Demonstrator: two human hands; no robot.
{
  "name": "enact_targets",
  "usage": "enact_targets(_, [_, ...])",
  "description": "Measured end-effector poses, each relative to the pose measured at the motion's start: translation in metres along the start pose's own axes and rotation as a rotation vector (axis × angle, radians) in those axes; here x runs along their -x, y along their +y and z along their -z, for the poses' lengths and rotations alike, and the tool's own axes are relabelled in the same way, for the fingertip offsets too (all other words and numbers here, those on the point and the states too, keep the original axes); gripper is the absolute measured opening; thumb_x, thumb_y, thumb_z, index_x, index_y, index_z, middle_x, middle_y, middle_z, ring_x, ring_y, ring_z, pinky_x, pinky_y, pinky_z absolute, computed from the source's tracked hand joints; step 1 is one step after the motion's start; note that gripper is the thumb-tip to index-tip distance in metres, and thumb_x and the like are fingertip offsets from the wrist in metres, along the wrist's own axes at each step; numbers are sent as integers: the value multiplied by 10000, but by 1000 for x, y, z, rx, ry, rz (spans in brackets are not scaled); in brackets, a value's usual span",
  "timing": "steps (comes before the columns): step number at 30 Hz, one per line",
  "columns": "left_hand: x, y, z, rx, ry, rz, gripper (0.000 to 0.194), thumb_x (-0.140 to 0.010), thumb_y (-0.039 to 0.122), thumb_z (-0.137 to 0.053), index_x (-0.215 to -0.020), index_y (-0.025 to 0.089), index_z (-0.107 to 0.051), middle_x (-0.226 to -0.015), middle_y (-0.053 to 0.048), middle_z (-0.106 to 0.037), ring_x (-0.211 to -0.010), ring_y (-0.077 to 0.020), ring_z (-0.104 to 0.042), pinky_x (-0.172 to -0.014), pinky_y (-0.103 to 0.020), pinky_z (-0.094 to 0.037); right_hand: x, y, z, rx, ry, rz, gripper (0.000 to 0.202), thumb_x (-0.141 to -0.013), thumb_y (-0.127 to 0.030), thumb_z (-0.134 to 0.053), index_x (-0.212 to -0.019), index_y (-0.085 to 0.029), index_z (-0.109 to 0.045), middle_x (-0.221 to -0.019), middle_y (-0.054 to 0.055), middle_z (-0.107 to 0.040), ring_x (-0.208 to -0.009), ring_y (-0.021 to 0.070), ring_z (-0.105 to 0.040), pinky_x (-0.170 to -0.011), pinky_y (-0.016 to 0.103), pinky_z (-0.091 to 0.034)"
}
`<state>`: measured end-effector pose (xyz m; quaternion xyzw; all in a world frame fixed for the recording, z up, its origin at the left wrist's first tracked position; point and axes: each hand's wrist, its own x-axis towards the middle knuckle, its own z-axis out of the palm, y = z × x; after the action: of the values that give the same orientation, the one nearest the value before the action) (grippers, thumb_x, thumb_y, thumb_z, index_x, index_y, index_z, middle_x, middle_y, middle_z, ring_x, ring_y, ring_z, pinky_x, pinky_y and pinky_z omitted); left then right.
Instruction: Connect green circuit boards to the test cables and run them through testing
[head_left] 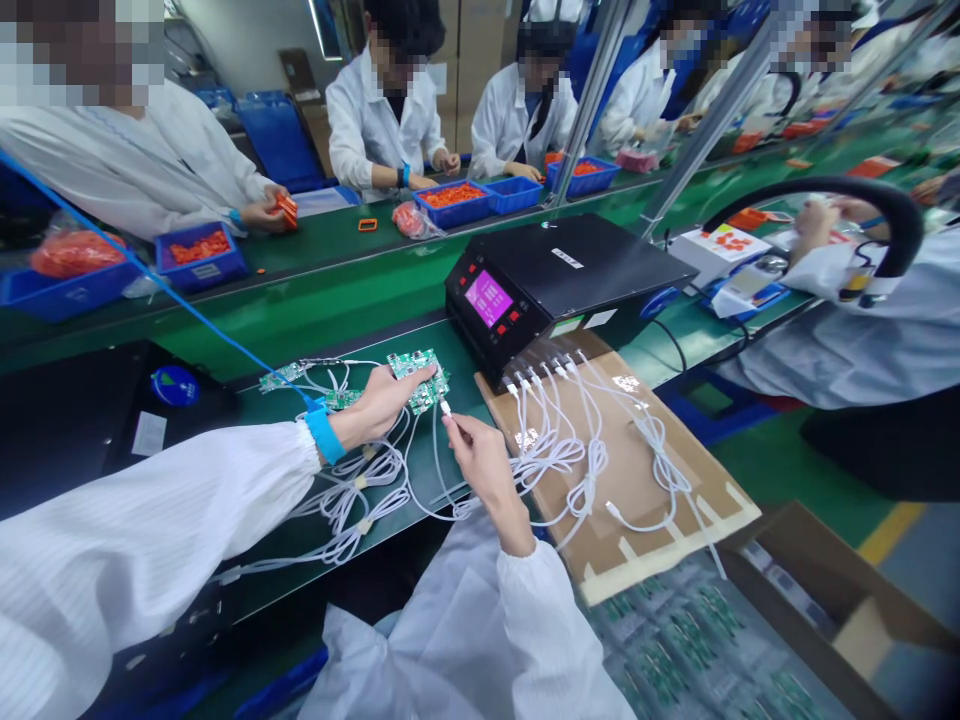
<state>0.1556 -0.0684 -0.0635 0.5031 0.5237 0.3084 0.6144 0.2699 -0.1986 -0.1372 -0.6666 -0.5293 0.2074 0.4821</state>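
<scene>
My left hand (380, 402), with a blue wrist strap, grips a green circuit board (424, 372) by its left side, thumb across its top. My right hand (480, 455) pinches a white cable plug (445, 408) at the board's lower edge; whether it is fully seated cannot be told. More green boards (282, 377) with white leads lie just left of my left hand. Bundled white cables (364, 482) rest below it on the green bench. To the right, a black device (551, 290) with a lit purple screen has several white cables plugged into its front.
Coiled cables cover a cardboard sheet (645, 490) on the right. A black box (97, 420) stands left. Boards in trays (682, 640) and an open carton (847, 600) are lower right. People work across the belt beside blue bins (201, 258).
</scene>
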Motion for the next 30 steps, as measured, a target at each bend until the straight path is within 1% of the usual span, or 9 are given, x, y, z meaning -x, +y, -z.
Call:
enact_targets(3, [3, 3, -2, -47, -5, -5, 471, -642, 370, -944, -695, 224, -499, -622, 35, -499, -730, -170, -535, -677, -312, -397, 1, 0, -2, 14, 16, 17, 408, -1060, -468, -461, -989, -234, -787, -793, 49, -724, -689, 211, -655, -675, 314, -453])
enact_targets(5, [4, 3, -2, -31, -24, -8, 457, -647, 367, -938, -683, 226, -505, -614, 31, -492, -734, -175, -538, -671, -314, -398, 1, -1, -3, 21, 37, 27, 402, -1060, -460, -466, -972, -232, -785, -783, 48, -713, -679, 207, -642, -667, 314, -437])
enact_targets(10, [-1, 0, 0, -37, 39, 23, 522, -618, 411, -958, -671, 239, -468, -585, 45, -432, -722, -176, -521, -653, -315, -383, 2, -2, -4, 21, 77, 27, 381, -1055, -443, -482, -974, -231, -788, -767, 44, -693, -679, 204, -626, -668, 312, -417])
enact_targets(15, [0, -1, -1, -28, 4, 22, 518, -649, 432, -946, -683, 238, -467, -599, 37, -456, -706, -168, -512, -649, -316, -373, 3, -2, -4, 0, 86, 22, 376, -1052, -431, -494, -993, -219, -799, -758, 45, -689, -668, 201, -624, -675, 315, -429])
enact_targets(17, [2, 0, -2, -35, -5, 30, 514, -678, 427, -933, -677, 238, -455, -587, 41, -440, -666, -151, -483, -624, -309, -353, 3, -2, -5, -1, 86, 26, 371, -1050, -425, -502, -986, -216, -801, -747, 44, -685, -661, 198, -622, -669, 312, -429])
enact_targets(22, [7, 4, -4, -43, 33, 48, 611, -695, 398, -937, -645, 250, -346, -538, 81, -283, -557, -101, -336, -555, -292, -258, 4, -1, -6, 11, 122, 46, 364, -1057, -403, -508, -1001, -199, -805, -759, 44, -695, -667, 180, -626, -669, 295, -428])
enact_targets(25, [9, 7, -6, -77, 49, 70, 619, -763, 379, -895, -636, 253, -302, -534, 85, -261, -536, -88, -269, -540, -297, -224, 5, 0, -8, 34, 130, 66, 347, -1059, -374, -520, -995, -189, -807, -754, 38, -691, -663, 168, -620, -662, 286, -410])
enact_targets(27, [11, 9, -7, -100, 55, 86, 611, -806, 369, -862, -633, 256, -287, -532, 83, -259, -538, -89, -260, -542, -302, -226, 5, 0, -8, 40, 127, 72, 341, -1060, -363, -524, -997, -186, -808, -745, 33, -684, -657, 164, -616, -657, 283, -405])
enact_targets(30, [12, 10, -8, -108, 50, 94, 599, -829, 369, -840, -633, 257, -285, -530, 83, -263, -547, -94, -269, -552, -303, -244, 5, 0, -8, 46, 141, 68, 341, -1062, -362, -525, -1013, -184, -812, -745, 33, -685, -658, 165, -618, -660, 283, -409])
